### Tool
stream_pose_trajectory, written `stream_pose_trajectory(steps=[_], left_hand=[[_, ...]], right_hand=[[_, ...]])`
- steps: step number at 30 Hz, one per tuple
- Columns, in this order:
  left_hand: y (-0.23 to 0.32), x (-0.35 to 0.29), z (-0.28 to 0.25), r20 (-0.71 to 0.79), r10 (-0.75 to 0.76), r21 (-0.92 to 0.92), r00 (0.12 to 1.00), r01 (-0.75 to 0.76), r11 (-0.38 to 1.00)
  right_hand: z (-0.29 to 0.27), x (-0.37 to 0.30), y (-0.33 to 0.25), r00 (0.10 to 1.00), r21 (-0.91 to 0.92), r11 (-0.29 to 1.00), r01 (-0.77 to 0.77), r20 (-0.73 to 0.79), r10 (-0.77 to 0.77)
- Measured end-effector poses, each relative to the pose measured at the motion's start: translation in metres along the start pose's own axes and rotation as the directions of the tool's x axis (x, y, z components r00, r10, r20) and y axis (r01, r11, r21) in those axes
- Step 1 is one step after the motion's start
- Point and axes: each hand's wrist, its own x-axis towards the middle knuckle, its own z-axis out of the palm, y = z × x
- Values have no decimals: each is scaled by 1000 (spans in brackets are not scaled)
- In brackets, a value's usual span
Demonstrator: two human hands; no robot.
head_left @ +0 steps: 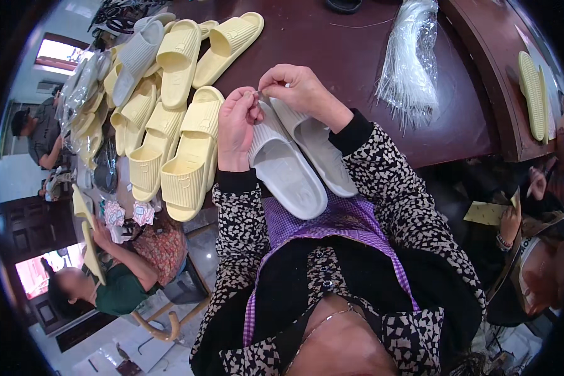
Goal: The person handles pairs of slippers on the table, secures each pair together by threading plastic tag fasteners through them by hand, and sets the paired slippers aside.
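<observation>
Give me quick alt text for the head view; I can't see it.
The left hand and right hand meet, pinching, over the toe end of two grey slippers; anything held is too small to make out. Yellow slippers crowd the dark red table at left; a bundle of clear strips lies at right.

Dark reddish-brown table (351, 69), bright window (59, 54) in pale wall (26, 72), curved wooden chair arm (158, 332), pale floor (177, 358)

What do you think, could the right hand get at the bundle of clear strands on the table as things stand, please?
Probably yes: nothing visible stands between the right hand and the bundle of clear strands on the table, though its fingers are busy beside the left hand.
</observation>
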Motion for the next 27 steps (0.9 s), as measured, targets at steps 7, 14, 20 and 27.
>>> stream_pose_trajectory(steps=[7, 14, 20, 27], left_hand=[[-7, 3, -5, -47, -36, 50, 998, 38, 998], [-6, -8, 10, -59, 25, 110, 998, -18, 994], [-6, -5, 9, -52, -111, -22, 992, 110, 994], [-8, -5, 7, -41, -112, -10, 993, 111, 994]], right_hand=[[-1, -2, 4, 996, -43, 995, 91, 6, -90], [1, 2, -15, 994, -167, 980, 106, 12, -105], [3, -4, -11, 1000, -130, 991, 20, -1, -21], [4, -4, -2, 1000, -137, 990, -13, 5, 14]])
